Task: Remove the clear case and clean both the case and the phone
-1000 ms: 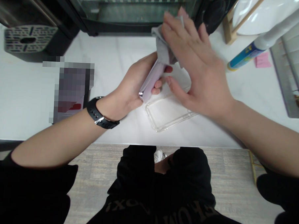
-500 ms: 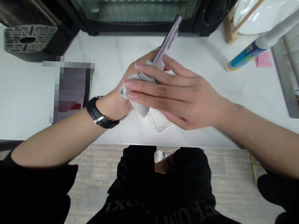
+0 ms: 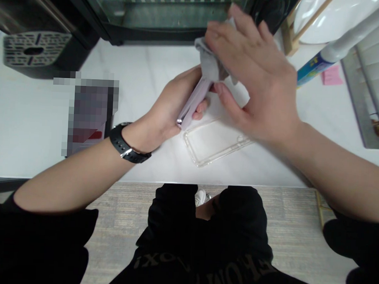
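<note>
A light purple smartphone (image 3: 196, 101) stands tilted on its edge in my left hand (image 3: 175, 97), whose fingers wrap round it from below. Over the phone's far end is a grey cloth (image 3: 209, 61), pressed there by my right hand (image 3: 258, 74). The right fingers are slightly blurred and bent over the cloth, with the thumb near the phone's side. On the counter below both hands lies a clear phone case (image 3: 217, 145), its right end partly covered by my right hand. The phone's far end is hidden behind cloth and fingers.
A black toaster oven (image 3: 181, 35) stands at the back of the white counter (image 3: 149, 65). Left are a drip tray (image 3: 36, 49) and a pixelated dark item (image 3: 92, 108). Right are a blue-and-white tube (image 3: 318, 64), a pink note (image 3: 332, 76) and a metal-edged sink (image 3: 364, 99).
My right hand has slid the cloth away from me along the phone, from its near end to its far end. The phone's near end and more of the clear case now show.
</note>
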Action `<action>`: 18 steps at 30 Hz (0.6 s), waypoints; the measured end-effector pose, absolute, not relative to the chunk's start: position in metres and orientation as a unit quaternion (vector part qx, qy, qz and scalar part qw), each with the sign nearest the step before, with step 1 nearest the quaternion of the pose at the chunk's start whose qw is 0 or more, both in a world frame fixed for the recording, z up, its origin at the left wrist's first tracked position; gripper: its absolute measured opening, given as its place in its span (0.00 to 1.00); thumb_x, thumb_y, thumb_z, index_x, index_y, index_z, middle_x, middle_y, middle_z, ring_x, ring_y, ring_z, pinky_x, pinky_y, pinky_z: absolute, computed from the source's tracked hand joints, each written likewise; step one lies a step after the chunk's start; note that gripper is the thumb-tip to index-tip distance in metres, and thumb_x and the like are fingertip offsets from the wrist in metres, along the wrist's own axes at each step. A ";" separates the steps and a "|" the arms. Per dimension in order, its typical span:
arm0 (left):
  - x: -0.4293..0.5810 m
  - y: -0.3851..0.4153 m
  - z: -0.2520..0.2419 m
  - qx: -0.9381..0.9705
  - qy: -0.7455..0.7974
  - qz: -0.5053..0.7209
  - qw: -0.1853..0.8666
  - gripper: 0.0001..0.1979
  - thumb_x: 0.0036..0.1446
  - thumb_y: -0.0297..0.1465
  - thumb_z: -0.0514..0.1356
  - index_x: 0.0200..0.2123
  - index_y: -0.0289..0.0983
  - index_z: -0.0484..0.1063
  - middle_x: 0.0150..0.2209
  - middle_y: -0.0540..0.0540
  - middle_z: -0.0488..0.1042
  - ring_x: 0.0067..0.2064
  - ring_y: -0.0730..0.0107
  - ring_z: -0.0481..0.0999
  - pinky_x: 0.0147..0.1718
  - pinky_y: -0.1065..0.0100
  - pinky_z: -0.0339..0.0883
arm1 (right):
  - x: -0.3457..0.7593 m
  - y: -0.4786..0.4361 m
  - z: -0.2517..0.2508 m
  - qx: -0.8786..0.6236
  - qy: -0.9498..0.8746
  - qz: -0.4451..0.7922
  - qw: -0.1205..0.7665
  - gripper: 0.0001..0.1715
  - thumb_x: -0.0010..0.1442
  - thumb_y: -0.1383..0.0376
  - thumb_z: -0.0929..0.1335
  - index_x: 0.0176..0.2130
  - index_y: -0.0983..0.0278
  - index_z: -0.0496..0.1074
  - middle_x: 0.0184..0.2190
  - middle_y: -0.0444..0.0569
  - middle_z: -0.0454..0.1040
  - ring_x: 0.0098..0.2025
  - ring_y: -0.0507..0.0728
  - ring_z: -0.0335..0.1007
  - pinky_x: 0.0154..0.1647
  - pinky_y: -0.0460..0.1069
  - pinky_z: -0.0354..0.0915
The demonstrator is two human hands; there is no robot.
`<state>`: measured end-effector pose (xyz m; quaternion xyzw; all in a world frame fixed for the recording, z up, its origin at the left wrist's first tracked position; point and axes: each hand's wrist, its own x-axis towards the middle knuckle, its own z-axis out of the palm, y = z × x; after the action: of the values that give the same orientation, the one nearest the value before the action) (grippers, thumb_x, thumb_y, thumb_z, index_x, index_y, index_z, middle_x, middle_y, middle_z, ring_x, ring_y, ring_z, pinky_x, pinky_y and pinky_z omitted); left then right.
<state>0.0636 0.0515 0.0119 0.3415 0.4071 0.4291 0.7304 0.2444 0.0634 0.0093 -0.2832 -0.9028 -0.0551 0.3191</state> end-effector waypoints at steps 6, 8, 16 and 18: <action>0.062 0.050 0.015 0.387 0.353 0.398 0.753 0.10 0.63 0.33 0.59 0.30 0.38 0.65 0.23 0.53 0.60 0.19 0.81 0.62 0.15 0.79 0.53 | 0.252 0.068 0.014 -0.273 -0.888 -0.041 0.368 0.25 0.69 0.51 0.66 0.61 0.58 0.71 0.61 0.49 0.76 0.73 0.64 0.61 0.76 0.61 0.55; 0.060 0.049 0.016 0.394 0.328 0.381 0.769 0.08 0.61 0.33 0.60 0.31 0.38 0.66 0.25 0.52 0.62 0.20 0.79 0.65 0.16 0.78 0.57 | 0.252 0.069 0.013 -0.246 -0.874 -0.038 0.418 0.23 0.67 0.51 0.68 0.57 0.58 0.74 0.54 0.49 0.79 0.68 0.65 0.68 0.72 0.60 0.61; 0.051 0.048 0.012 0.458 0.272 0.314 0.786 0.18 0.58 0.42 0.63 0.48 0.39 0.74 0.25 0.49 0.71 0.26 0.63 0.76 0.25 0.66 0.75 | 0.254 0.069 0.018 -0.248 -0.835 -0.127 0.474 0.28 0.66 0.42 0.65 0.41 0.61 0.79 0.39 0.53 0.80 0.44 0.66 0.78 0.48 0.63 0.69; 0.049 0.048 0.012 0.468 0.260 0.303 0.789 0.20 0.58 0.44 0.63 0.48 0.38 0.74 0.25 0.47 0.72 0.28 0.61 0.77 0.27 0.65 0.75 | 0.253 0.067 0.020 -0.255 -0.834 -0.118 0.474 0.31 0.65 0.41 0.64 0.40 0.63 0.80 0.38 0.55 0.80 0.43 0.66 0.78 0.48 0.63 0.69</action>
<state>0.0494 0.0480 0.0123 0.4676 0.2605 0.3029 0.7885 0.2532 0.0670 0.0199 -0.2546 -0.8344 -0.1185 0.4743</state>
